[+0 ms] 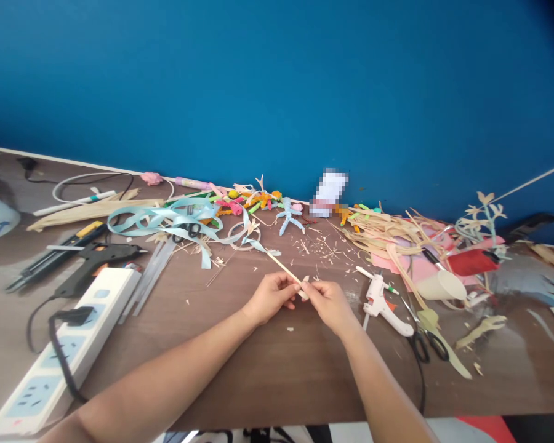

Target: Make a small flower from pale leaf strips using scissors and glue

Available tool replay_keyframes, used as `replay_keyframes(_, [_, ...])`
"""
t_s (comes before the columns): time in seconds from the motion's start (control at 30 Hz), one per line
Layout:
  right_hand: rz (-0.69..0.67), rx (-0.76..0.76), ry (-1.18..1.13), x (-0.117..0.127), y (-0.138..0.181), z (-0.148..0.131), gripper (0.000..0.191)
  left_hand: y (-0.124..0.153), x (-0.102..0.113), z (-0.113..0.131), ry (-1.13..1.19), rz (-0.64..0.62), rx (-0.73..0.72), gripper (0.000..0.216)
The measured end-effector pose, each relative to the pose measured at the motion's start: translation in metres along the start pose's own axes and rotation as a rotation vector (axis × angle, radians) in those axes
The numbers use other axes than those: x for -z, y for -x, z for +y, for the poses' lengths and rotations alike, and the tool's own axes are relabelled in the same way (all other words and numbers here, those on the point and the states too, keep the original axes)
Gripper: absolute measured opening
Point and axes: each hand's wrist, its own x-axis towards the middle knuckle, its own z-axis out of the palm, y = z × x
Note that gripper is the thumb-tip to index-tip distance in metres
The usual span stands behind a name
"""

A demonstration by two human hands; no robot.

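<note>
Stem [281, 264]: likely light, stiffish, snappable; best held at its near end, where left hand [273, 296] and right hand [327, 303] fingers pinch it.

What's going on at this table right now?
A person has both hands together above the table: the left hand and the right hand pinch the near end of a thin pale stick. Its far end points toward a light-blue ribbon. A black glue gun lies to the left; a white glue gun and scissors lie to the right.
</note>
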Motion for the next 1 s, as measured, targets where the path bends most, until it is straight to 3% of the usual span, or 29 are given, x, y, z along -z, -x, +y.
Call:
replay_keyframes(0.13, [-0.192,-0.285,-0.365,0.000,-0.002,0.000,0.040,0.001,0.001,-0.001,-0.032,-0.037,-0.090,0.025])
replay_keyframes(0.23, [-0.301,-0.366,-0.498,0.004,-0.003,-0.002,0.039,0.001,0.001,-0.002,-0.052,-0.018,-0.108,0.025])
replay_keyframes(0.5, [-0.503,-0.567,-0.611,0.015,-0.009,0.006,0.039,0.001,-0.003,-0.002,-0.072,0.020,-0.125,0.026])
replay_keyframes(0.73, [-0.609,-0.604,-0.611,0.040,-0.003,-0.005,0.037,0.001,-0.003,-0.005,-0.054,-0.001,-0.103,0.022])
replay_keyframes(0.8, [-0.550,-0.519,-0.668,0.055,0.000,-0.015,0.036,0.000,-0.001,-0.004,-0.005,0.050,-0.068,0.021])
replay_keyframes(0.9, [-0.236,-0.296,-0.684,0.068,0.001,-0.025,0.036,-0.002,0.002,-0.003,0.085,0.136,0.001,0.021])
replay_keyframes(1.0, [-0.026,-0.181,-0.381,0.053,-0.002,-0.020,0.038,-0.004,0.003,-0.003,0.157,0.171,0.028,0.022])
